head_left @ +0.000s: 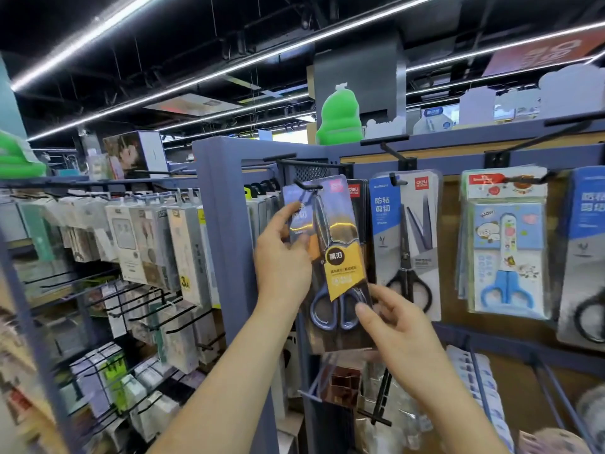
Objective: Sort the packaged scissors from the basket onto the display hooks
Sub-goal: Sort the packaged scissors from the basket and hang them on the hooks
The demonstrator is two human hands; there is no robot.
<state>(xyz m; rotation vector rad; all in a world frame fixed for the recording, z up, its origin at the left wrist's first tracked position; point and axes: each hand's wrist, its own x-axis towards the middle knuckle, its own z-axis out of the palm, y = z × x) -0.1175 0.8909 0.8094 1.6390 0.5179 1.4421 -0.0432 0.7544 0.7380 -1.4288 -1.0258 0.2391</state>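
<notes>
A packaged pair of scissors [330, 257] with blue-grey handles and a yellow label is raised against the display, its top hole at the tip of a black hook [306, 186]. My left hand [283, 257] grips the pack's upper left edge, thumb on its front. My right hand [389, 326] pinches the pack's lower right corner near the handles. More packs of the same kind hang behind it on that hook. The basket is out of view.
To the right hang black-handled scissors [407, 247], a child's blue-handled pair [505, 257] and another pack [586, 253] at the edge. A blue shelf post [217, 240] stands left of the hook, with boxed goods [147, 244] on pegs beyond. Empty hooks jut out below.
</notes>
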